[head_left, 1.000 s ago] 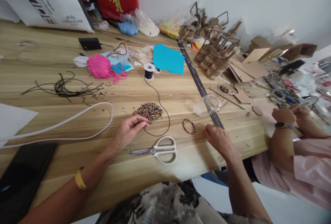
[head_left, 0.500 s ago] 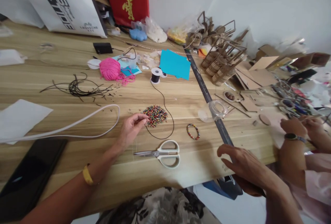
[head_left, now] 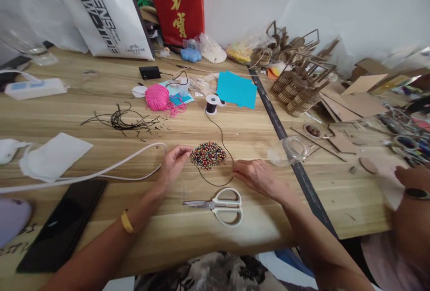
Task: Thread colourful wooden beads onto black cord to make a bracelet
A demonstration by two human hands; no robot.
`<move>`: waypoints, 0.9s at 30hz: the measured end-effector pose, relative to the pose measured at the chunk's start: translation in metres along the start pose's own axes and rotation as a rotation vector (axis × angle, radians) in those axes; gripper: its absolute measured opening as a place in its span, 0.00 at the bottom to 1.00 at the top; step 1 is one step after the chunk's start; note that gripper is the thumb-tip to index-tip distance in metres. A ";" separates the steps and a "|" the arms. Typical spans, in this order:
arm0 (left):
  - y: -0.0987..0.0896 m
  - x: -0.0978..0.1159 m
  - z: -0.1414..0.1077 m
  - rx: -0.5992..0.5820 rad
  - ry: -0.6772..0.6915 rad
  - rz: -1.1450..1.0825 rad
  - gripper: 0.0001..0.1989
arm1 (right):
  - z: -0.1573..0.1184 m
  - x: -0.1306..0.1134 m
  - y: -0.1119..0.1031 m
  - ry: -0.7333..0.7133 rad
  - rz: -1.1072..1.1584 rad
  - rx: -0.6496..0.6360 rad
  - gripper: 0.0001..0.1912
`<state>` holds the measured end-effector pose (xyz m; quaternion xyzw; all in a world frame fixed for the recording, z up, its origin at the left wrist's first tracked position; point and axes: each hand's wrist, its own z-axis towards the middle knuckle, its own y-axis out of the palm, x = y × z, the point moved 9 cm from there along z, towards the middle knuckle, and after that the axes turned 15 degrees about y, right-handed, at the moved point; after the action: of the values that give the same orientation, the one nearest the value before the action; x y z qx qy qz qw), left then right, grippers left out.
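The pile of beads is spread on the surface, between the two hands. The left hand is set just left of the pile, its fingers drawn close together. The right hand is rested by the black string, its fingers bent. Whether anything is held by either hand cannot be told.

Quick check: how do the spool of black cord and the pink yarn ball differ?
The spool of black cord is dark on a white reel; the pink yarn ball shows no reel.
The yarn ball looks bulkier than the spool.
The spool pays out one strand; the yarn ball has a loose tangle beside it.
Both sit on the table.
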<state>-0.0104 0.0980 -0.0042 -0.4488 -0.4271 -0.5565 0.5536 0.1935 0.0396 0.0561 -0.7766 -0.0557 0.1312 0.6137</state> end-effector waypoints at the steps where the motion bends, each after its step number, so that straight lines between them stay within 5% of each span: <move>1: 0.000 0.000 0.000 0.000 -0.001 0.001 0.09 | 0.003 -0.012 0.002 -0.062 0.011 -0.013 0.09; 7: 0.000 -0.002 0.001 -0.025 -0.004 0.051 0.09 | 0.011 -0.065 0.021 -0.238 -0.048 -0.037 0.10; 13: 0.002 -0.003 0.001 -0.052 0.024 0.091 0.09 | 0.016 -0.075 0.043 -0.233 -0.140 -0.109 0.13; 20: 0.008 -0.002 -0.002 -0.115 0.050 0.144 0.09 | 0.000 -0.055 0.021 -0.294 -0.016 -0.226 0.07; 22: 0.010 -0.001 -0.003 -0.125 0.049 0.137 0.10 | 0.008 -0.038 0.013 -0.210 -0.002 -0.248 0.08; 27: 0.012 0.004 -0.003 -0.111 0.075 0.109 0.09 | 0.077 0.017 -0.018 0.170 -0.013 0.047 0.11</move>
<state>0.0013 0.0945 -0.0015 -0.4803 -0.3494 -0.5647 0.5730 0.1904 0.1208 0.0551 -0.7699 -0.0055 0.0621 0.6351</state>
